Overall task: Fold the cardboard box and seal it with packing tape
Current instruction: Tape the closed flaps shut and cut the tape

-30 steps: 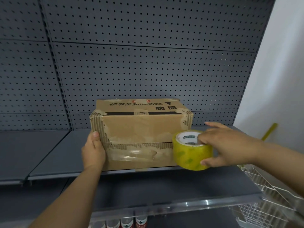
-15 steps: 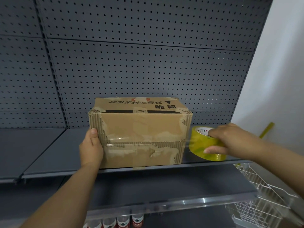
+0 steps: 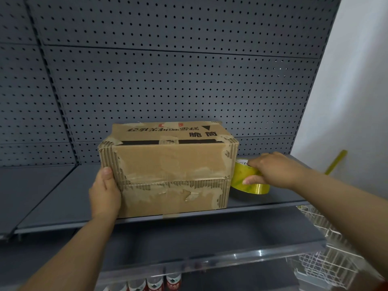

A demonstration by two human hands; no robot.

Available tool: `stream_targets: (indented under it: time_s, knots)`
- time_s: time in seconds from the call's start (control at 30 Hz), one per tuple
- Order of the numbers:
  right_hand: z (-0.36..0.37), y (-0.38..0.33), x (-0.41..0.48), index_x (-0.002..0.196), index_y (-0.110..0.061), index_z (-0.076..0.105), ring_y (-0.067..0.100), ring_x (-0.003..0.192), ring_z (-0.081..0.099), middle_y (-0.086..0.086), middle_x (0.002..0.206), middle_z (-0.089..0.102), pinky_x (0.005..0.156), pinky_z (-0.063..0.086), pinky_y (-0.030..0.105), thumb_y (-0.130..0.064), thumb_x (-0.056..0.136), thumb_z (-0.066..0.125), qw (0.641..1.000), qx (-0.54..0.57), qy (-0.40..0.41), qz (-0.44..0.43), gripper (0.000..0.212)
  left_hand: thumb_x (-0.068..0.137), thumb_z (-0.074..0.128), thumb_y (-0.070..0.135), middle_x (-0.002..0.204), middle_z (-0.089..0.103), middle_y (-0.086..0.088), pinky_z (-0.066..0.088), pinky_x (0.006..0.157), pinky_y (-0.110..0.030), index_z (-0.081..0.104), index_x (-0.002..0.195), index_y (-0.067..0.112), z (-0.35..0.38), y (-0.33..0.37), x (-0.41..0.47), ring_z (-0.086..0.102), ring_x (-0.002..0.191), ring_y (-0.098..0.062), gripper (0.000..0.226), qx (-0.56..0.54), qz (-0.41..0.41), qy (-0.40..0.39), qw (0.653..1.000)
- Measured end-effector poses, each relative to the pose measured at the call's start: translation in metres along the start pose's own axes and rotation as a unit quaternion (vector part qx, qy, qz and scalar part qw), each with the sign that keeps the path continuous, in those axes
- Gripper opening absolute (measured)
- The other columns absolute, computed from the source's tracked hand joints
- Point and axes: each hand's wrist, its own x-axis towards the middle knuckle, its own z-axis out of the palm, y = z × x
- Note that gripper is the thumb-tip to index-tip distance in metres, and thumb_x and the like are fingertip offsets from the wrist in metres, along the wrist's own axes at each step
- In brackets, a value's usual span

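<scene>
Grey pegboard (image 3: 168, 80), grey shelf (image 3: 52, 198), white wire basket (image 3: 327, 267), bottles (image 3: 155, 283) below.

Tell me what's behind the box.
Grey pegboard rises behind the box. The shelf strip and lower pegboard directly behind it are covered, so anything there can't be seen.

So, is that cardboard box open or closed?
Closed: the cardboard box has its flaps lying flat, meeting along a seam across its near face.
</scene>
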Motion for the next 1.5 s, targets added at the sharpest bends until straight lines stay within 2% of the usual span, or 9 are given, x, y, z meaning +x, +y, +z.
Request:
stream_targets:
  time_s: [0.17, 0.33, 0.67, 0.87, 1.0, 1.1, 1.23, 1.37, 1.5]
  knots:
    - [0.001, 0.004, -0.001, 0.089, -0.026, 0.039, 0.019, 0.1, 0.053, -0.007, 0.087, 0.046, 0.082, 0.032, 0.032, -0.064, 0.084, 0.042, 1.0, -0.006, -0.01, -0.011, 0.038, 0.102, 0.022, 0.029, 0.108, 0.057, -0.026, 0.035, 0.077, -0.04, 0.052, 0.11, -0.003, 0.001, 0.0, 0.0, 0.052, 0.099, -0.04, 0.044, 0.0, 0.004, 0.009, 1.0]
    - [0.005, 0.001, 0.001, 0.097, -0.021, 0.051, 0.021, 0.099, 0.055, 0.0, 0.092, 0.056, 0.074, 0.03, 0.028, -0.064, 0.084, 0.043, 1.0, 0.01, 0.009, 0.005, 0.047, 0.094, 0.019, 0.05, 0.147, 0.04, -0.01, 0.032, 0.106, -0.049, 0.024, 0.146, 0.025, 0.003, 0.002, -0.001, 0.038, 0.131, -0.033, 0.058, -0.027, 0.003, 0.023, 0.999]
    - [0.001, -0.01, 0.001, 0.088, -0.022, 0.047, 0.016, 0.08, 0.042, -0.003, 0.084, 0.048, 0.071, 0.03, 0.029, -0.063, 0.085, 0.042, 0.999, 0.019, 0.016, 0.037, 0.042, 0.091, 0.016, 0.064, 0.14, 0.045, -0.017, 0.03, 0.106, -0.045, 0.043, 0.137, 0.01, -0.01, 0.026, 0.002, 0.04, 0.129, -0.034, 0.076, -0.122, -0.249, -0.12, 0.953]
    - [0.0, -0.015, -0.004, 0.087, -0.02, 0.046, 0.016, 0.082, 0.043, -0.002, 0.085, 0.047, 0.071, 0.034, 0.028, -0.059, 0.087, 0.044, 0.997, 0.057, 0.01, 0.051, 0.039, 0.077, 0.02, 0.081, 0.123, 0.055, -0.006, 0.033, 0.107, -0.051, 0.051, 0.124, 0.027, -0.021, 0.012, 0.012, 0.049, 0.121, -0.029, 0.078, -0.161, -0.245, -0.197, 0.935]
    - [0.0, -0.015, -0.007, 0.087, -0.019, 0.045, 0.017, 0.083, 0.044, -0.001, 0.086, 0.048, 0.07, 0.035, 0.029, -0.06, 0.086, 0.044, 0.996, 0.065, 0.008, 0.06, 0.041, 0.053, 0.035, 0.097, 0.156, 0.022, 0.009, 0.021, 0.11, -0.056, 0.023, 0.139, 0.052, -0.025, -0.058, 0.029, 0.019, 0.143, -0.018, 0.098, -0.159, -0.238, -0.194, 0.938]
    - [0.001, -0.016, -0.007, 0.089, -0.018, 0.047, 0.017, 0.085, 0.046, 0.001, 0.088, 0.05, 0.069, 0.035, 0.029, -0.06, 0.086, 0.044, 0.995, 0.071, 0.012, 0.062, 0.042, 0.07, 0.032, 0.087, 0.157, 0.018, 0.006, 0.018, 0.114, -0.052, 0.015, 0.145, 0.043, -0.022, -0.012, 0.009, 0.019, 0.143, -0.019, 0.088, -0.105, -0.161, -0.118, 0.974]
    - [0.002, -0.017, -0.008, 0.1, -0.013, 0.054, 0.02, 0.092, 0.052, 0.005, 0.1, 0.059, 0.069, 0.035, 0.028, -0.06, 0.086, 0.043, 0.995, 0.071, 0.02, 0.065, 0.05, 0.1, 0.023, 0.039, 0.155, 0.023, -0.002, 0.007, 0.118, -0.045, 0.013, 0.149, 0.031, -0.015, 0.004, -0.012, 0.015, 0.144, -0.022, 0.05, -0.015, 0.009, -0.015, 1.0]
    - [0.003, -0.018, -0.009, 0.098, -0.014, 0.053, 0.02, 0.092, 0.054, 0.005, 0.099, 0.06, 0.069, 0.037, 0.029, -0.061, 0.086, 0.043, 0.995, 0.072, 0.024, 0.069, 0.049, 0.102, 0.018, 0.03, 0.149, 0.037, -0.01, -0.009, 0.117, -0.038, 0.029, 0.145, 0.022, -0.005, -0.006, -0.014, 0.015, 0.144, -0.026, 0.045, 0.005, -0.006, -0.023, 1.0]
    - [0.004, -0.019, -0.01, 0.105, -0.012, 0.054, 0.023, 0.1, 0.057, 0.007, 0.107, 0.063, 0.07, 0.038, 0.029, -0.061, 0.086, 0.042, 0.995, 0.066, 0.035, 0.068, 0.054, 0.101, 0.016, 0.036, 0.151, 0.034, -0.004, -0.016, 0.112, -0.044, 0.024, 0.146, 0.03, -0.003, -0.006, -0.016, 0.012, 0.145, -0.019, 0.047, 0.076, -0.012, -0.007, 0.997]
